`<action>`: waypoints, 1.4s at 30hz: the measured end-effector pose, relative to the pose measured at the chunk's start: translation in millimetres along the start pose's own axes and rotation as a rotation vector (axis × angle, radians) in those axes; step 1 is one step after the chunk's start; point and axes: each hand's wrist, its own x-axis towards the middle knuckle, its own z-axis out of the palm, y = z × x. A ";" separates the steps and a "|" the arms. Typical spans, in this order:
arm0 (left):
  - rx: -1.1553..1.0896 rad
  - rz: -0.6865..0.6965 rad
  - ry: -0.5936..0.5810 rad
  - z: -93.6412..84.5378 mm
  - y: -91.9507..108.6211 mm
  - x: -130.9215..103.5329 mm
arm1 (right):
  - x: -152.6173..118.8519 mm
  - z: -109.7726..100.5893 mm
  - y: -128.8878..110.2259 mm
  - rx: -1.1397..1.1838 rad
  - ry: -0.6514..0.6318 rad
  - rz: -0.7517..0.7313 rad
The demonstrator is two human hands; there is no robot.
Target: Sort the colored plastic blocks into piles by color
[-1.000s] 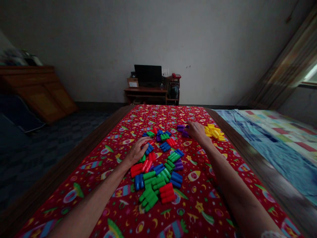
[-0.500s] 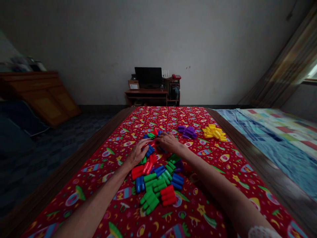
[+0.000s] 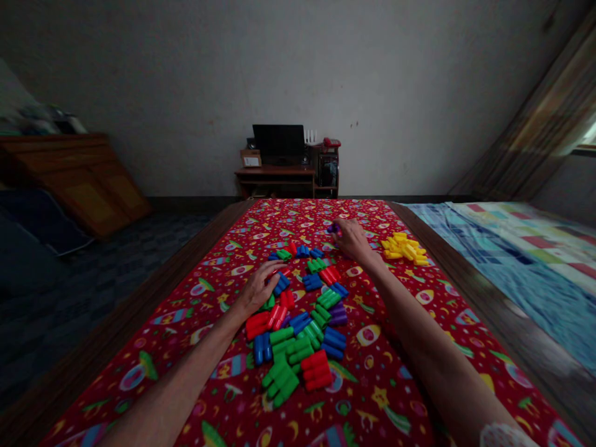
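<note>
Red cloth (image 3: 321, 217) covers the table (image 3: 505, 313). Toward its far edge right hand (image 3: 352, 240) grasps a purple block (image 3: 332, 228); left hand (image 3: 256, 287), grip unclear, curls by a blue block (image 3: 282, 284) nearer the left edge.

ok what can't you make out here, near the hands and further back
Head view: most of the purple piece is hidden by the right hand, so the grip on it is unclear.
Head view: whether the left hand touches the blue block beside it; the hand itself hides any contact.
Head view: the items on the cabinet are too blurred to name.
Head view: the window is cut off by the right edge.
</note>
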 end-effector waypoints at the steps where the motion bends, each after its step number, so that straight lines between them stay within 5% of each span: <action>1: 0.000 -0.001 0.001 -0.3 0.5 -0.1 | 0.8 -2.8 11.6 -0.026 0.005 0.081; 8: 0.013 -0.004 0.003 -2.4 3.8 -0.4 | -0.6 1.6 48.4 -0.074 -0.080 0.209; 15: 0.011 -0.004 -0.008 -3.1 6.1 0.4 | 0.1 -27.8 16.3 0.058 0.008 0.079; 22: 0.014 0.018 -0.015 -0.3 1.1 2.7 | -56.8 -70.5 -33.5 0.249 -0.644 -0.302; 24: 0.013 0.029 -0.008 0.6 -0.5 2.9 | -81.3 -67.2 -36.5 0.185 -0.703 -0.356; 30: -0.003 0.046 0.017 3.0 -4.5 3.1 | -131.4 -31.8 -32.3 0.082 -0.426 -0.414; 35: -0.008 0.053 0.018 4.5 -7.4 3.6 | -122.9 -40.2 -17.8 0.082 -0.320 -0.477; 39: -0.005 0.047 0.021 5.3 -9.6 3.7 | -91.2 -54.2 3.9 -0.076 -0.203 -0.218; 42: -0.002 0.055 0.018 4.9 -9.3 3.8 | -72.7 -48.9 16.4 -0.214 -0.231 0.069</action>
